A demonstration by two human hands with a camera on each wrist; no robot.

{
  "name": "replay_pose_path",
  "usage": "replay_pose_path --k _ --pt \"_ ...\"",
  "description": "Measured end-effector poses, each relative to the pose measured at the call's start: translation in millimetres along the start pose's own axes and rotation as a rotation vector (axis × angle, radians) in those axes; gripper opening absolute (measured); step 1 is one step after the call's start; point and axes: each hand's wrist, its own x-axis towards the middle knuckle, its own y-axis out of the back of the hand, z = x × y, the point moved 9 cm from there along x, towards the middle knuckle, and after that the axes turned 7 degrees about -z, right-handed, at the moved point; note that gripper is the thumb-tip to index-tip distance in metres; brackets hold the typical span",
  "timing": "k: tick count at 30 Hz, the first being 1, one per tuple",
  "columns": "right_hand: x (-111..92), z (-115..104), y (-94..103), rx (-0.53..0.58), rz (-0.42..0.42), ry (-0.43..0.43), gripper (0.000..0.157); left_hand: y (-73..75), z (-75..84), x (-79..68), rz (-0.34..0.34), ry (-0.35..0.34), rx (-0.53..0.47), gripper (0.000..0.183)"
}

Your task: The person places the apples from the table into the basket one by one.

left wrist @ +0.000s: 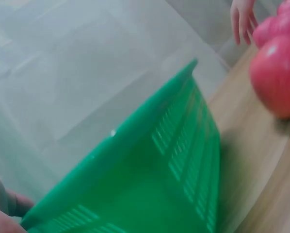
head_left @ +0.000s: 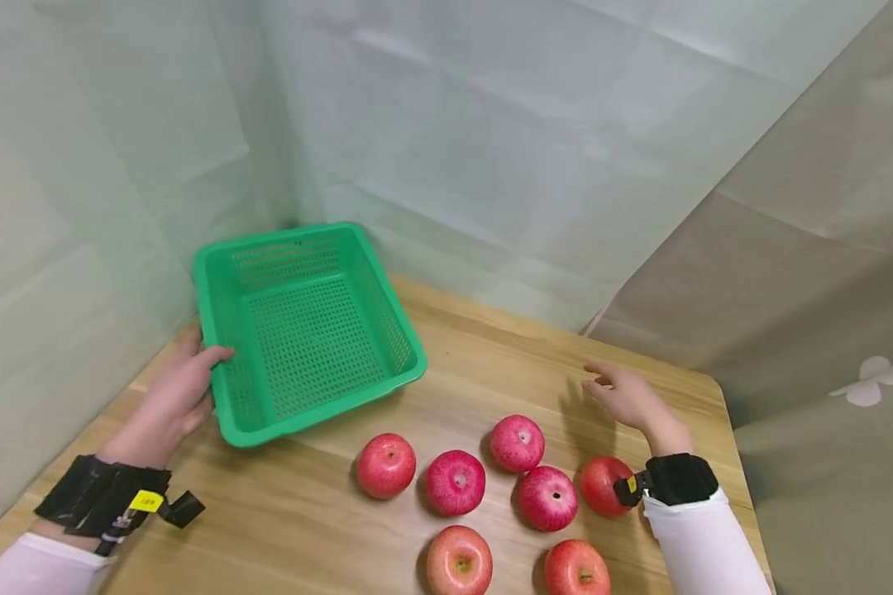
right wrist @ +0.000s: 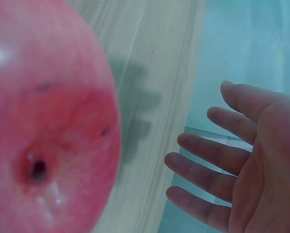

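A green plastic basket (head_left: 312, 343) with perforated walls stands at the back left; nothing lies inside it. My left hand (head_left: 174, 397) grips its left rim, thumb over the edge and fingers on the outer side. In the left wrist view the basket (left wrist: 145, 179) looks steeply tilted, with part of the hand (left wrist: 2, 211) at the lower corner. My right hand (head_left: 628, 397) is held above the table at the right, holding nothing. Its fingers spread apart in the right wrist view, beside a close red apple (right wrist: 53, 126).
Several red apples lie on the wooden table (head_left: 283, 512), among them a striped apple (head_left: 456, 483), an apple (head_left: 385, 465) nearest the basket and an apple (head_left: 605, 486) beside my right wrist. Pale sheets (head_left: 476, 149) hang behind and at both sides.
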Motion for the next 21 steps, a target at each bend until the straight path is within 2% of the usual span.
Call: replay_pose_path --k 4,9,12,17,21 --pt "-1 2 -1.4 0.001 0.007 0.005 0.057 -14.0 -5.0 -2.3 0.001 0.005 -0.071 0.082" --pt "-1 4 -2.9 0.001 0.010 0.005 0.057 -29.8 -6.0 -4.9 0.012 -0.012 -0.082 0.077" --pt "-1 5 -3.8 -0.003 0.008 0.002 0.056 -40.1 -4.8 -4.5 0.025 -0.043 -0.095 0.081" --pt "0 4 -6.6 -0.004 -0.011 -0.018 0.056 -54.4 -2.8 -3.2 0.087 -0.085 -0.117 0.081" --pt "3 1 -8.2 -0.005 -0.027 -0.022 0.059 -69.4 -4.7 -3.1 0.152 -0.110 -0.196 0.081"
